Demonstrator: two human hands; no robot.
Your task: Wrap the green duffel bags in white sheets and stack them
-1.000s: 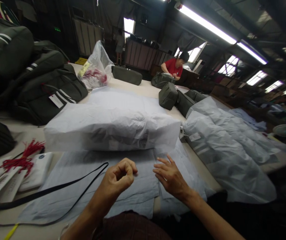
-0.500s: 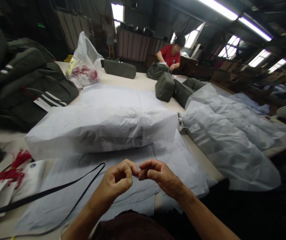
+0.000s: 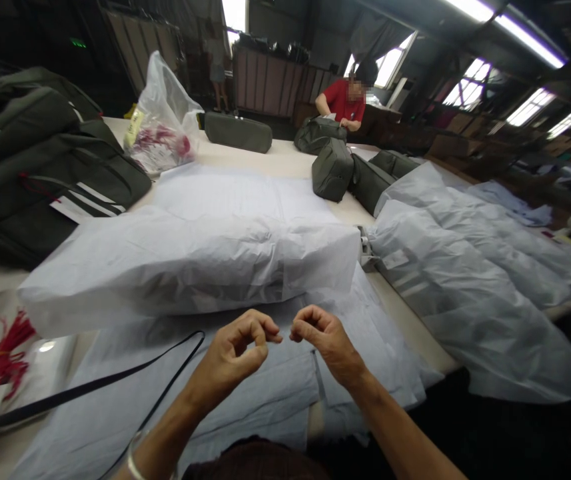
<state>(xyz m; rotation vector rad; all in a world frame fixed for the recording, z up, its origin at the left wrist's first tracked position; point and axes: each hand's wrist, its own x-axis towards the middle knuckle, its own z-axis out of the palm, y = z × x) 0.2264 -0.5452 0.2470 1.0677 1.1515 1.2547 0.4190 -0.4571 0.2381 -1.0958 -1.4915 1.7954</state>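
Over the front of the table, my left hand [image 3: 240, 347] has its fingers curled in toward the thumb. Close by, my right hand [image 3: 326, 340] presses thumb and fingertips together, a small gap away from the left fingertips. Anything pinched in either hand is too small to make out. Just beyond both hands lies a bulky bundle in white translucent wrapping [image 3: 190, 260]. Beneath my hands are flat white sheets [image 3: 265, 393], and a black strap [image 3: 130, 370] loops across them on the left, near my left forearm.
Dark grey backpacks [image 3: 65, 173] pile up at left, near tags with red cords [image 3: 8, 357]. A clear bag [image 3: 162, 133] stands behind. Several grey bags [image 3: 332, 170] sit at the back right, before a person in a red shirt [image 3: 340, 100]. Wrapped bundles [image 3: 475, 287] lie right.
My hands have drawn slightly apart; the right fingers have curled in more. The view has shifted a little, so the pile at left sits farther toward the edge.
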